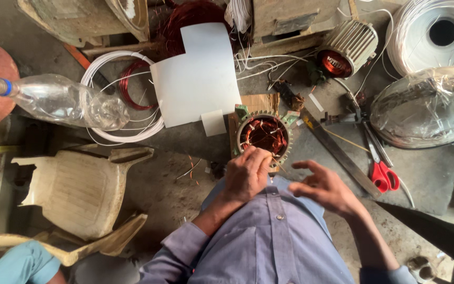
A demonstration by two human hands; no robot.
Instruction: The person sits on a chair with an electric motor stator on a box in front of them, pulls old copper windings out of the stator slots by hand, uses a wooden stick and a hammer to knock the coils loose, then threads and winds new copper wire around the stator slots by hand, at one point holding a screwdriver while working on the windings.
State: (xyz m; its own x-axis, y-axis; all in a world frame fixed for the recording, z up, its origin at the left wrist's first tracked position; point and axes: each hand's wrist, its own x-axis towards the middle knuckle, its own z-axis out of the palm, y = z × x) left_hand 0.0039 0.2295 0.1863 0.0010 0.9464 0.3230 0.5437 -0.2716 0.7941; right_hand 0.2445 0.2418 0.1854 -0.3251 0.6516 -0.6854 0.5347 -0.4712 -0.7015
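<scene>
Stator (264, 134) with copper windings sits on the floor just ahead of the person's knees, beside a white sheet (195, 73). Seen from the head camera, the left hand (246, 173) rests on the stator's near rim, fingers curled at the windings; whether its grip pinches a wire cannot be told. The right hand (324, 185) hovers just beside, fingers loosely spread, holding nothing. Red-handled scissors (382, 171) lie near to the right.

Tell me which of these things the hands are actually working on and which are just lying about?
In use:
- motor stator with copper windings
- left hand, its fingers at the stator's rim
- right hand, open beside it

Lying about:
- red-handled scissors
- plastic bottle
- white sheet
- white wire coil
- broken plastic chair
</scene>
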